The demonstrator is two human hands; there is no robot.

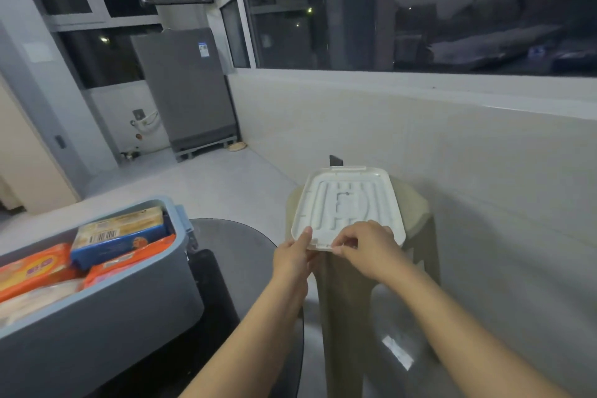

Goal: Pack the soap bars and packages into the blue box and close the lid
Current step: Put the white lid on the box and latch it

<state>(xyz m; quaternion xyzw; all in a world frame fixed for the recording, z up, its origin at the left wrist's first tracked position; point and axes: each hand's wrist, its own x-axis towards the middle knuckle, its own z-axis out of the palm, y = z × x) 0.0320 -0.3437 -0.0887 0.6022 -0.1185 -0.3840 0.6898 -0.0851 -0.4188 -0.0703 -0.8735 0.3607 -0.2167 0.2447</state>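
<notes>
A white ribbed lid (350,203) lies on top of a beige plastic stool (416,213) at centre right. My left hand (294,255) pinches the lid's near left corner. My right hand (368,245) grips its near edge beside the left hand. At the lower left stands the blue-grey box (106,310), open, holding orange soap packages (35,268), a blue and tan soap package (119,233) and pale wrapped bars (35,300).
The box sits on a dark round table (239,245). A tiled low wall (452,145) with a window sill runs behind the stool. A grey appliance (187,90) stands in the far corner across the grey floor (206,178).
</notes>
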